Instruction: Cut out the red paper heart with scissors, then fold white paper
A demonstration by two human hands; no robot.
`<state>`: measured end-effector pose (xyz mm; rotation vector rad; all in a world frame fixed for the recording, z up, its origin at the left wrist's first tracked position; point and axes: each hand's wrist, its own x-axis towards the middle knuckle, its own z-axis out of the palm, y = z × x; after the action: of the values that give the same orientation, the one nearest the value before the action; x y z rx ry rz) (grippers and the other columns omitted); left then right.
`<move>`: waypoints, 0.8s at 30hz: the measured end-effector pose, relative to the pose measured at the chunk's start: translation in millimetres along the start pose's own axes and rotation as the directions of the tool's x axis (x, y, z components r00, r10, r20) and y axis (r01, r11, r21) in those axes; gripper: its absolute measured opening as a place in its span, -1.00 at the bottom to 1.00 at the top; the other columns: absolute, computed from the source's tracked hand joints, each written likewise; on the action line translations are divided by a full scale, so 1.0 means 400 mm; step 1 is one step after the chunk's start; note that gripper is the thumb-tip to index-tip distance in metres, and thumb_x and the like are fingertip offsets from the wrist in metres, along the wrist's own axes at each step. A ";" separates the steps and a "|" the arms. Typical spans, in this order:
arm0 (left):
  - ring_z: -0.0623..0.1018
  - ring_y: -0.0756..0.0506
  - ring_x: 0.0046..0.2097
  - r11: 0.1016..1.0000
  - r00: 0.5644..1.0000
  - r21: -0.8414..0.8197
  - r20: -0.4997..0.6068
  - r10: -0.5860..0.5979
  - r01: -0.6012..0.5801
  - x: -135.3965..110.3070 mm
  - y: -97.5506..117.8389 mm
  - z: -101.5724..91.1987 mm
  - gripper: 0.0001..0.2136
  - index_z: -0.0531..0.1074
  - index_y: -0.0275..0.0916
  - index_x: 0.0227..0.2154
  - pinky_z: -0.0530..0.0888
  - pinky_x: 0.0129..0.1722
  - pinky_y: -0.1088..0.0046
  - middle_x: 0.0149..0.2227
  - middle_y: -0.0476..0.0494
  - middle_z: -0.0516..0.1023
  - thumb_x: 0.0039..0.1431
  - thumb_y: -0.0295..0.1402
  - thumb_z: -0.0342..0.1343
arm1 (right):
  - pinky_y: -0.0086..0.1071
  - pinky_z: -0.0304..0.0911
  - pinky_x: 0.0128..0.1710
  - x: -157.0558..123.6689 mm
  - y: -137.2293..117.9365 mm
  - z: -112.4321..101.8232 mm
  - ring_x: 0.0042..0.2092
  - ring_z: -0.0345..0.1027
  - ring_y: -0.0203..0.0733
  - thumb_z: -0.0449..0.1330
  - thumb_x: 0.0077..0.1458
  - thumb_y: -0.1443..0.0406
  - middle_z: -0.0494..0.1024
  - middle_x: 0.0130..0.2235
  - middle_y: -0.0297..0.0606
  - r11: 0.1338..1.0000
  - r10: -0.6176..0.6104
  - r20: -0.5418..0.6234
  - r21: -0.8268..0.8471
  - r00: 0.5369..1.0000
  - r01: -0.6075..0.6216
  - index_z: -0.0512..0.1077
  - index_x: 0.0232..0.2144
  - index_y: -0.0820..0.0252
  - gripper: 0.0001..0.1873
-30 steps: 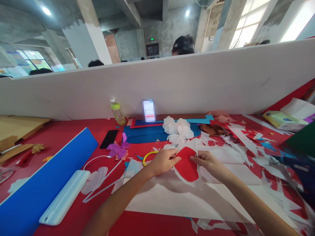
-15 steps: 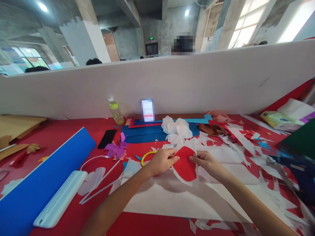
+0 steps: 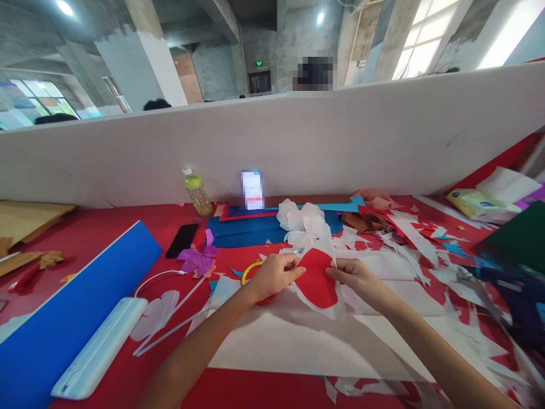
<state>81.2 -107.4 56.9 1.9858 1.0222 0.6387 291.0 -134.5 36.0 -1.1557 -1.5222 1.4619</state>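
Above the white paper sheets (image 3: 298, 346), a rounded red paper shape (image 3: 318, 281) with white paper (image 3: 330, 311) behind it is held up between both hands. My left hand (image 3: 275, 277) is closed, pinching its left edge between thumb and fingers. My right hand (image 3: 357, 278) pinches the upper right edge in the same way. A yellow loop handle (image 3: 246, 274) shows beside my left wrist, with a red part under it; the rest is hidden by the hand. Just beyond the hands lies a white paper flower (image 3: 304, 221).
Left are a blue board (image 3: 80, 284), a white power bank (image 3: 102, 346), a purple flower (image 3: 198, 258) and a black phone (image 3: 182, 241). A bottle (image 3: 198, 193) and a lit phone (image 3: 252, 190) stand by the partition (image 3: 128, 159). Paper scraps and a blue glue gun (image 3: 506, 284) lie right.
The view has shifted slightly, so the scene sits a little further left. Both hands keep their pinch on the red paper shape, which is tilted a little more. More red shows under my left wrist.
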 end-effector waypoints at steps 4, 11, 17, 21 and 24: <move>0.41 0.01 -0.46 0.999 0.999 -0.043 0.029 -0.032 0.033 0.012 -0.021 -0.013 -0.79 0.29 -0.26 -0.51 0.29 -0.44 0.53 -0.55 0.00 0.39 0.10 -0.24 -0.09 | -0.37 0.18 -0.33 0.002 0.005 -0.013 -0.36 0.31 -0.20 0.14 -0.02 0.07 0.49 -0.43 -0.29 0.997 -0.012 -0.053 -0.074 0.999 0.008 0.41 -0.51 0.21 -0.69; 0.51 -0.20 -0.26 0.648 0.965 0.740 -0.004 -0.262 0.178 0.010 -0.050 -0.058 -0.78 0.40 -0.24 -0.42 0.36 -0.33 0.35 -0.33 -0.19 0.53 0.06 -0.23 -0.06 | -0.41 0.05 -0.47 0.012 0.028 -0.042 -0.48 0.17 -0.30 0.09 0.00 0.05 0.37 -0.55 -0.36 0.982 -0.030 -0.190 -0.188 0.981 -0.007 0.28 -0.60 0.20 -0.64; 0.52 -0.28 -0.23 0.447 0.927 0.885 0.050 -0.372 0.131 0.015 -0.087 -0.035 -0.65 0.38 -0.32 -0.21 0.40 -0.34 0.27 -0.25 -0.33 0.52 0.00 -0.19 -0.04 | -0.43 -0.02 -0.53 0.018 0.041 -0.052 -0.55 0.05 -0.35 0.07 -0.01 0.04 0.24 -0.62 -0.42 0.962 -0.046 -0.243 -0.271 0.969 -0.022 0.20 -0.67 0.18 -0.61; 0.52 -0.27 -0.27 0.464 0.915 0.878 0.087 -0.395 0.117 0.028 -0.081 -0.037 -0.69 0.42 -0.29 -0.34 0.39 -0.37 0.30 -0.31 -0.30 0.53 -0.07 -0.18 -0.02 | -0.43 -0.03 -0.56 0.020 0.044 -0.060 -0.56 0.06 -0.34 0.10 -0.05 0.01 0.23 -0.64 -0.41 0.959 -0.084 -0.272 -0.284 0.959 0.003 0.22 -0.68 0.18 -0.59; 0.51 -0.25 -0.29 0.485 0.914 0.868 0.105 -0.392 0.108 0.025 -0.072 -0.057 -0.75 0.42 -0.25 -0.42 0.37 -0.41 0.34 -0.32 -0.26 0.53 -0.08 -0.20 -0.03 | -0.43 0.00 -0.57 0.016 0.036 -0.066 -0.56 0.09 -0.33 0.11 -0.07 0.01 0.26 -0.64 -0.39 0.965 -0.089 -0.296 -0.264 0.951 0.008 0.25 -0.67 0.18 -0.60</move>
<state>58.0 -79.3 46.4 2.5427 1.5882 -0.4714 315.1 -119.9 23.8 -1.4141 -1.5387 1.0120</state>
